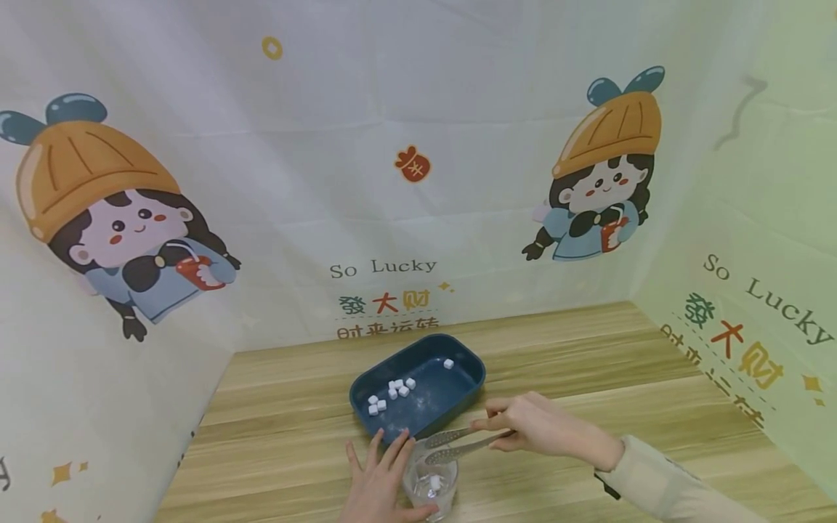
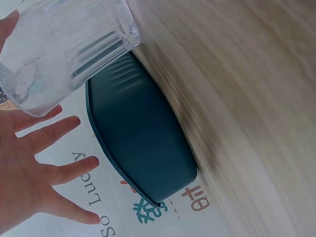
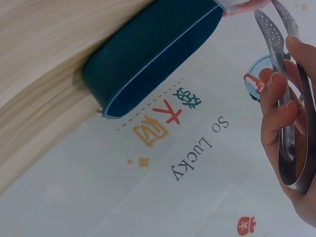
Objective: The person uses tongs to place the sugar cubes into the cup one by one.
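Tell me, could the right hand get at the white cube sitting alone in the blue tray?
Probably yes: the right hand holds tongs, tips apart, over the clear cup. Beside it, the tray is open-topped and nothing covers the white cube; only the tray's rim must be cleared.

The tabletop (image 1: 556, 349) was pale brown wood grain, its darker streaks running roughly from side to side. A deep, dark blue-green tray (image 1: 434, 388) with rounded corners rested flat on it near the back edge, set at a slant, its right end farther back than its left, with a soft shadow along the foot of its wall. Just in front of the tray, on the near side, a clear ribbed cup (image 2: 52, 54) seemed to stand on the tabletop; whether the two touched was unclear.
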`<state>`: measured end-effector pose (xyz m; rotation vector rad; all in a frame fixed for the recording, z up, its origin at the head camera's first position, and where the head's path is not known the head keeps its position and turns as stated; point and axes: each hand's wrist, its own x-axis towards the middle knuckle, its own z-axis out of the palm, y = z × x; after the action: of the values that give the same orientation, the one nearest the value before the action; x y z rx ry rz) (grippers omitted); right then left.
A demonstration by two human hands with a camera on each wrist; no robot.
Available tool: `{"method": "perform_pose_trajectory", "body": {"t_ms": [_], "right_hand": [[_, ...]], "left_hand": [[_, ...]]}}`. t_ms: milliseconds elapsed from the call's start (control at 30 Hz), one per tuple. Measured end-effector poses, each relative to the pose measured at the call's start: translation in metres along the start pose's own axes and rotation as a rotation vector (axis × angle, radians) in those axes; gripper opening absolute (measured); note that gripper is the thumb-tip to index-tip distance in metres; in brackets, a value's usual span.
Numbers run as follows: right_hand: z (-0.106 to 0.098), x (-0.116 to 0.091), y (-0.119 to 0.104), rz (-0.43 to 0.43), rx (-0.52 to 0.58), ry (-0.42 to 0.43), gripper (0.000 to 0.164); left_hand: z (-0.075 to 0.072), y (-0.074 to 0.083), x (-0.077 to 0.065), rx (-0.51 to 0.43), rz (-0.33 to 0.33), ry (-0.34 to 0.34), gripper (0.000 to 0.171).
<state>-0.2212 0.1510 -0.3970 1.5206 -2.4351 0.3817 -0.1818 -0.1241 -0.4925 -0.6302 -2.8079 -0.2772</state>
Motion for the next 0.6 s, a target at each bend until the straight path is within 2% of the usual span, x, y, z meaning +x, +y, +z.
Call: {"method": "perform_pose_trajectory", "body": {"t_ms": [333, 600], "right_hand": [[-0.0036, 0.0002, 0.0001, -0.002, 0.001, 0.015, 0.034], [-0.0058, 0.0015, 0.002, 0.006, 0.01, 0.04, 0.034]], "left_hand": [[0.0002, 0.0002, -0.0002, 0.003, 0.005, -0.014, 0.093], [0.0015, 0.0, -0.0012, 0.014, 0.017, 0.001, 0.094]]}}
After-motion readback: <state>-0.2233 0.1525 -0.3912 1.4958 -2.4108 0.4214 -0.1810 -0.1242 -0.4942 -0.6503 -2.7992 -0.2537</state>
